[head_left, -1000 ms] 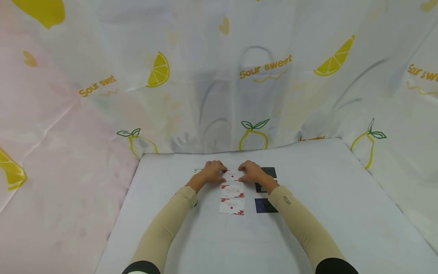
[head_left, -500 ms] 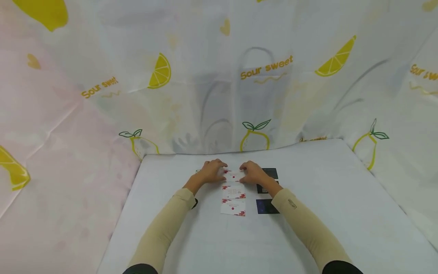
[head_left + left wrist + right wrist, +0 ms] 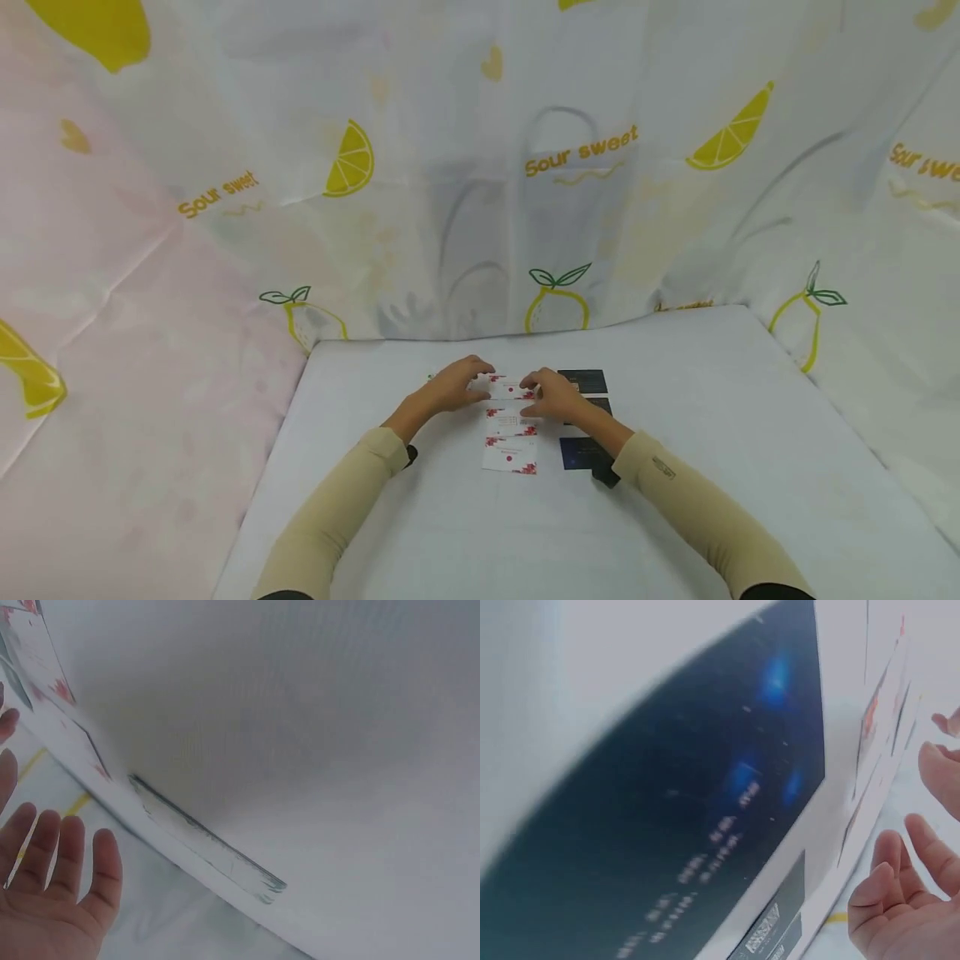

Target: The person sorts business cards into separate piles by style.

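Note:
White cards with red floral corners lie in a column: a far card (image 3: 510, 387), a middle card (image 3: 510, 420) and a near card (image 3: 510, 456). My left hand (image 3: 453, 386) is at the left end of the far card, fingers apart and holding nothing; the left wrist view shows its spread fingers (image 3: 69, 851). On the other side, my right hand (image 3: 557, 397) hovers by the right ends of the far and middle cards. Its fingers (image 3: 871, 889) bend loosely around nothing in the right wrist view. Whether either hand touches a card, I cannot tell.
Right of the white column lie a far dark card (image 3: 588, 382), another partly under the right hand, and a near blue-black card (image 3: 579, 452). A white card with green marks (image 3: 206, 840) lies left of the column. A lemon-print cloth (image 3: 465, 208) hangs behind the white table (image 3: 450, 533).
The right hand has drawn off the far card toward me, uncovering more of the far dark card. The left hand has shifted slightly left and opened wider. The cards look the same.

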`<state>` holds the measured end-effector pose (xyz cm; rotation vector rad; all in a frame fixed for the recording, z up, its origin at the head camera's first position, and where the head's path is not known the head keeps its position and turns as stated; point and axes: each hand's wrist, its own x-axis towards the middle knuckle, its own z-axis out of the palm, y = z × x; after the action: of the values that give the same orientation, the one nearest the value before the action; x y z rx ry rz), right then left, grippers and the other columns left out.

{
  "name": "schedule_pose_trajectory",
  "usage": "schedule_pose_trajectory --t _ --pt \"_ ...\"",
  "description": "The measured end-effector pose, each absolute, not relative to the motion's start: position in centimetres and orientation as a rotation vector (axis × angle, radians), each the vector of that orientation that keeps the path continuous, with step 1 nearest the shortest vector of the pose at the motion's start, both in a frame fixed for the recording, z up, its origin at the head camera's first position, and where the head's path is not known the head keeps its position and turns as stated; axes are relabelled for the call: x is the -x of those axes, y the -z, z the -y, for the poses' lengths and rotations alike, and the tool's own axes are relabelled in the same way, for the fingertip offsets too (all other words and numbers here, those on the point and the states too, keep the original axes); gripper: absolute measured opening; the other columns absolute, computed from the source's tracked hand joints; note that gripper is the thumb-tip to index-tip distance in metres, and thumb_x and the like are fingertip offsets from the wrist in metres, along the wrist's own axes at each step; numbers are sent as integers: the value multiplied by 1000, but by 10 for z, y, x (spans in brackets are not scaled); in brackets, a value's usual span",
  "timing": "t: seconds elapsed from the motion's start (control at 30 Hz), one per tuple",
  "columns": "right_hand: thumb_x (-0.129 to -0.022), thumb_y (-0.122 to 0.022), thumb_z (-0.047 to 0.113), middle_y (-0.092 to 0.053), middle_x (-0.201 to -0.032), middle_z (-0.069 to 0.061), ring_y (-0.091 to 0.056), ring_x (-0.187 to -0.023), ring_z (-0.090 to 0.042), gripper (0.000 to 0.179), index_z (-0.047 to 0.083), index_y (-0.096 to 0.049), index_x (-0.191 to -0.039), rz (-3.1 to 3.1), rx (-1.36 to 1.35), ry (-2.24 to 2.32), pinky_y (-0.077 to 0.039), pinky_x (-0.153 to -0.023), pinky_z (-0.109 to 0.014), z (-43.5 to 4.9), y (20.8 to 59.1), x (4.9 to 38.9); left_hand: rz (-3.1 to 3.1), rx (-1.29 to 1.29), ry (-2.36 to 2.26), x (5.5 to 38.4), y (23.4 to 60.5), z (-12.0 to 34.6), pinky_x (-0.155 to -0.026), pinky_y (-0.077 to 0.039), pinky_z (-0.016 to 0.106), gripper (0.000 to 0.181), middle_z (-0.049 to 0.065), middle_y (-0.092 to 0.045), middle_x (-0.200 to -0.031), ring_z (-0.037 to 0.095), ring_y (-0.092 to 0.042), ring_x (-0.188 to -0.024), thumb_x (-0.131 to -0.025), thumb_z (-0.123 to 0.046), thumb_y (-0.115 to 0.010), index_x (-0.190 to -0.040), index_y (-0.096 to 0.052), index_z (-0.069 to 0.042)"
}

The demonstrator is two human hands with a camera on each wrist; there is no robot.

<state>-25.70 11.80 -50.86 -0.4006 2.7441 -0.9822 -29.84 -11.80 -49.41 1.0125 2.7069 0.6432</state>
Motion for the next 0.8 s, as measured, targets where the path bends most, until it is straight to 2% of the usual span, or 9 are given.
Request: schedule_pose_trajectory --t 0.2,0.37,0.6,0.8 --pt "-76 -86 21 -63 -110 -5 -56 -89 -16 44 7 -69 -114 -2748 434 975 -50 -82 -34 -117 513 248 -2639 -983 -585 284 496 113 -89 -51 38 42 9 -65 -120 21 -61 -101 -91 -18 -71 -130 -61 -6" --pt "-75 -87 19 -62 -108 -6 -55 -90 -16 45 6 -69 -113 -2736 481 934 -49 -81 -34 -114 517 242 -2628 -926 -499 274 500 111 -85 -49 37 41 7 -65 -109 18 -58 -92 -86 -21 -77 -124 -64 -8" --pt "-74 -88 21 -63 -109 -5 -54 -88 -15 47 7 -68 -114 -2745 525 889 -49 -81 -35 -114 519 238 -2605 -936 -480 269 509 113 -87 -49 37 46 5 -62 -106 19 -59 -97 -81 -26 -82 -121 -64 -12" --pt "-73 -88 20 -60 -106 -5 -52 -89 -16 49 7 -67 -115 -2742 566 826 -48 -85 -35 -113 520 235 -2619 -942 -440 265 508 110 -88 -49 35 47 3 -62 -106 18 -59 -98 -80 -26 -83 -122 -64 -14"
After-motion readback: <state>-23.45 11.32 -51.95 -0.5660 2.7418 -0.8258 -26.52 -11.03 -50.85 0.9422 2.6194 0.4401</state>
